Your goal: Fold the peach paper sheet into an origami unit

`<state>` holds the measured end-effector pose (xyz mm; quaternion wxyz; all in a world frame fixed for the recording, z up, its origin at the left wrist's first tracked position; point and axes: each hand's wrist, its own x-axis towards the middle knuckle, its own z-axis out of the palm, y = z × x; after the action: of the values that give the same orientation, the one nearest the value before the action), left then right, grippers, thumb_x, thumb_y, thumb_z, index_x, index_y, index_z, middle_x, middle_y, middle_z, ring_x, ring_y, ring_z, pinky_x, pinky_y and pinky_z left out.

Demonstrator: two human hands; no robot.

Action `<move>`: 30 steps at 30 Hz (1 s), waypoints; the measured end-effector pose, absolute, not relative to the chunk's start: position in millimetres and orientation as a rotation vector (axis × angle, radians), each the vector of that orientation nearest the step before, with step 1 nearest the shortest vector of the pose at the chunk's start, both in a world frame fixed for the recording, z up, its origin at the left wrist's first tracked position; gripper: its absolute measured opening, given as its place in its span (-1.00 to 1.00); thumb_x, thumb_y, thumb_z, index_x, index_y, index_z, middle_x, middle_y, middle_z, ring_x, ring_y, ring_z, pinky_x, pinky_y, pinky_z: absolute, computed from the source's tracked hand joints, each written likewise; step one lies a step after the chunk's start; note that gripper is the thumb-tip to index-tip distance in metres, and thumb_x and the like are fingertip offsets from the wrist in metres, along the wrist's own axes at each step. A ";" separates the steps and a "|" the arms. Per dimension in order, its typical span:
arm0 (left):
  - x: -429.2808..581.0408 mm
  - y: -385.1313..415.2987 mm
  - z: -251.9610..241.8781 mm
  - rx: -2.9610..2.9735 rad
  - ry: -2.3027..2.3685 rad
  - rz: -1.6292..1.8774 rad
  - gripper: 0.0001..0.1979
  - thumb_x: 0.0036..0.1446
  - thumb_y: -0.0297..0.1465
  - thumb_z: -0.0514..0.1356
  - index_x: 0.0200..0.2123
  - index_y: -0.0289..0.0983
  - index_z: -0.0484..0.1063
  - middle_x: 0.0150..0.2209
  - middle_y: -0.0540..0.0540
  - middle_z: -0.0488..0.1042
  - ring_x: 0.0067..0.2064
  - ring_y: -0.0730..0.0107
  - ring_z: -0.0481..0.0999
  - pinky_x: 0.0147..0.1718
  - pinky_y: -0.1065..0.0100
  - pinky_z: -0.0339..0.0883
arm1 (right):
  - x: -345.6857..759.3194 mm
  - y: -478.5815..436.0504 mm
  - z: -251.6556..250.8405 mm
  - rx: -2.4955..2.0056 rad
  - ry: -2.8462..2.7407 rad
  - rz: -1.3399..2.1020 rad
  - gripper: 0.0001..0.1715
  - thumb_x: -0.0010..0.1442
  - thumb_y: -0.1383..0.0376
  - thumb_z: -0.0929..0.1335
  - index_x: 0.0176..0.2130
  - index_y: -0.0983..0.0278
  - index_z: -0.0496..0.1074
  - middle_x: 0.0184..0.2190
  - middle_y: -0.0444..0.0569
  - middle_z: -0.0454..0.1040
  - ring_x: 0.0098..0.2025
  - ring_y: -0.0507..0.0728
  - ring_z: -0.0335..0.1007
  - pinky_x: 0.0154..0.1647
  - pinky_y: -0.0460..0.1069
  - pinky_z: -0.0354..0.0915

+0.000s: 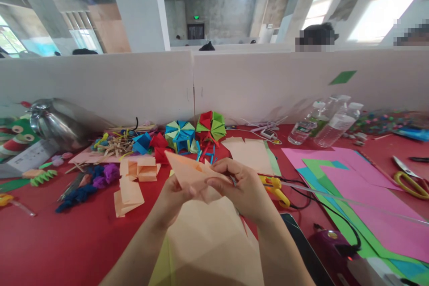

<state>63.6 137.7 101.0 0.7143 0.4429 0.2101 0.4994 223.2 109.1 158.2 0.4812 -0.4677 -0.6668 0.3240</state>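
Hands: left hand [174, 197], right hand [248, 192] both pinch peach folded paper triangle [185, 169].
Crease: wants edges aligned, then firm pressure.

I note a peach paper piece [191, 172], folded flat into a pointed triangle, tip aimed up-left, raised and pinched between left hand [174, 196] and right hand [246, 187]

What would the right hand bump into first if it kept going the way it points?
Probably the left hand: the right hand points leftward across the peach folded paper both pinch, though depth is unclear.
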 end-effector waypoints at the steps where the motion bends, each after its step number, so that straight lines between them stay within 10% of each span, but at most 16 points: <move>1: 64.1 137.9 103.2 0.925 0.478 1.110 -0.61 -0.18 -0.34 0.39 -0.22 -0.35 0.51 -0.26 -0.18 0.56 -0.20 0.12 0.52 -0.25 0.27 0.37 | 221.4 110.2 157.3 -1.138 -1.623 0.807 -0.95 0.06 0.35 0.38 -0.37 0.25 0.40 -0.41 -0.15 0.42 -0.35 0.02 0.33 -0.34 -0.09 0.23; 9: 79.0 137.0 113.5 0.401 0.505 1.196 -0.85 0.11 -0.37 0.18 -0.26 -0.28 0.49 -0.36 -0.02 0.58 -0.38 0.42 0.55 -0.40 0.46 0.39 | 209.3 110.4 147.9 -1.002 -1.368 0.915 -0.39 0.04 0.19 0.39 0.05 0.23 0.19 -0.12 0.05 0.40 -0.11 0.13 0.35 -0.18 0.02 0.31; 17: 81.1 116.2 91.6 0.434 0.521 1.158 -0.85 0.11 -0.31 0.17 -0.32 -0.25 0.47 -0.38 0.02 0.57 -0.37 0.49 0.54 -0.31 0.48 0.38 | 211.3 74.1 116.0 -1.220 -1.354 1.030 -0.73 0.07 0.24 0.35 -0.21 0.33 0.41 -0.43 -0.08 0.45 -0.37 0.05 0.35 -0.33 -0.06 0.25; 23: 39.3 112.6 67.0 0.841 0.593 1.106 -0.52 -0.02 -0.04 0.19 -0.12 -0.25 0.40 -0.14 -0.19 0.51 -0.12 0.13 0.50 -0.16 0.17 0.34 | 231.7 51.4 86.9 -1.268 -1.327 1.136 -0.71 0.03 0.16 0.38 -0.36 0.37 0.41 -0.58 -0.15 0.35 -0.54 -0.02 0.22 -0.51 -0.10 0.15; 30: 14.4 120.8 61.8 1.441 0.761 1.102 -0.48 -0.20 -0.36 0.39 -0.08 -0.19 0.41 0.12 -0.19 0.28 0.19 0.05 0.15 0.12 0.10 0.04 | 239.5 36.8 59.4 -1.280 -1.357 1.228 -0.65 0.00 0.09 0.39 -0.39 0.35 0.42 -0.55 -0.15 0.35 -0.53 -0.03 0.21 -0.49 -0.11 0.14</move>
<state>14.4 120.8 61.8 0.5538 0.6099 0.3222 0.4664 239.5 36.8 59.4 0.4385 -0.5151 -0.5461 0.4941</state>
